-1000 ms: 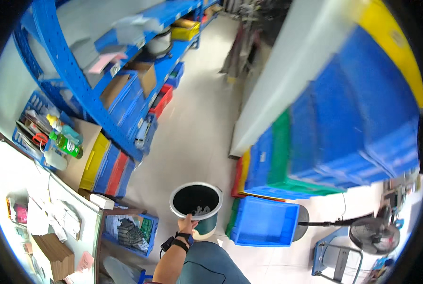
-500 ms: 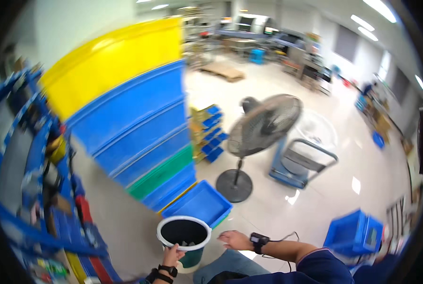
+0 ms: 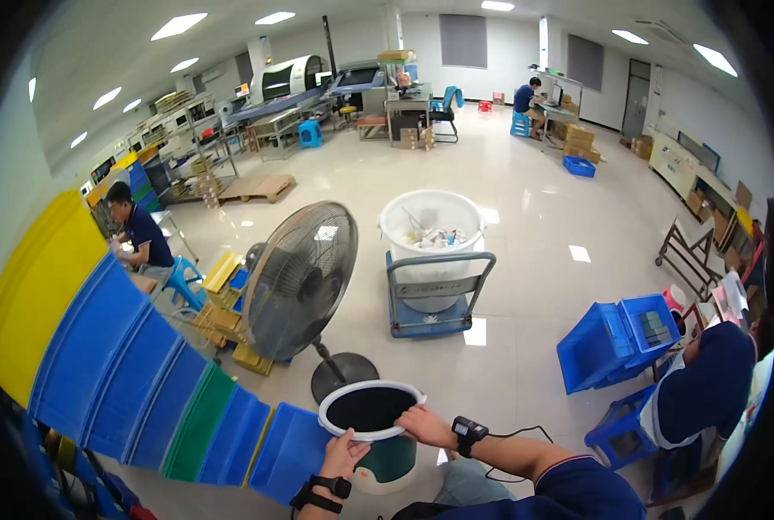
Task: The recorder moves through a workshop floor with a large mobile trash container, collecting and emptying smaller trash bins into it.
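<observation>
A round bucket (image 3: 385, 459) with a white rim, a dark green and white body and a black inside stands in front of me. My left hand (image 3: 343, 457) grips the near left of its rim, thumb and fingertips against the edge. On the right side, my right hand (image 3: 427, 426) is closed over the rim. The lower part of the bucket is partly hidden by my hands and legs. Each wrist wears a dark strapped device, and a cable runs from the right one.
Left of the bucket are a blue bin (image 3: 287, 455) and a tall stack of crates (image 3: 136, 381). A standing fan (image 3: 304, 277) is just beyond. Farther off, a trolley (image 3: 430, 322) carries a large white tub (image 3: 430, 217). A seated person (image 3: 707, 390) and blue crates (image 3: 612, 342) are at right.
My right hand, apart from the bucket before, now holds its rim. My left hand stays on the rim. The view has swung right, so the fan and crates appear farther left.
</observation>
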The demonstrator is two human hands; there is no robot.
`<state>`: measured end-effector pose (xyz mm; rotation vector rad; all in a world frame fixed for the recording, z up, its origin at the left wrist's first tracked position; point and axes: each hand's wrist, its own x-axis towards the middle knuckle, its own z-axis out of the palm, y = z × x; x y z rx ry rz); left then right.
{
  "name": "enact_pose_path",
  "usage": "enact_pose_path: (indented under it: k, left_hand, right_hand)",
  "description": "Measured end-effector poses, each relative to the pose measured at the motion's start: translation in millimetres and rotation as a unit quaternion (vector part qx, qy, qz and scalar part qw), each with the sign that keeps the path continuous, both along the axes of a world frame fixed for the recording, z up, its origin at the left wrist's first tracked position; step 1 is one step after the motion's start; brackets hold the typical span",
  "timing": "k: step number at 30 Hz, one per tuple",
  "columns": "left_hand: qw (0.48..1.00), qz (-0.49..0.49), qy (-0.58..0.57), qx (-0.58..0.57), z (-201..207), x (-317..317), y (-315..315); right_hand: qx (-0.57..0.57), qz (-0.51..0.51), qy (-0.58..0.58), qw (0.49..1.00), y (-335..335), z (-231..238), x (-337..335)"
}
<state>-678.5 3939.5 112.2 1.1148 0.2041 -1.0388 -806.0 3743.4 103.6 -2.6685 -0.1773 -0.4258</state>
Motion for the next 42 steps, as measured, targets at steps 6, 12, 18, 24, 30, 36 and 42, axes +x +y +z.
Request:
enact_pose_path:
  k: [6,12,18,24,30,36,42]
  left_hand:
    - [0.993,-0.024,0.016,-0.114,61,34,-137]
    - [0.999,-0.042,0.010,-0.025,23,41,-177]
    - [0.986,-0.056,-0.080,0.137,-37,2,-147]
    - [0.959,0.016,0.011,0.282,-80,-32,-80]
    - [0.942,0.065,0.080,0.320,-59,-59,-62]
    - [0.929,0.159,0.130,0.308,-28,-53,-102]
    - [0.951,0.161,0.103,0.243,-58,-36,-105]
  right_hand:
    - [-0.003,-0.031,-0.113,0.993,-160,75,44]
    - [0.033,-0.151,-0.194,0.969,-350,142,99]
    - [0.230,-0.357,-0.219,0.878,-528,130,176]
    - [0.542,-0.426,-0.256,0.678,-647,-32,234]
    - [0.771,-0.382,-0.258,0.440,-652,-95,264]
    - [0.865,-0.315,-0.230,0.317,-658,-73,286]
    - [0.893,-0.231,-0.279,0.266,-662,-72,284]
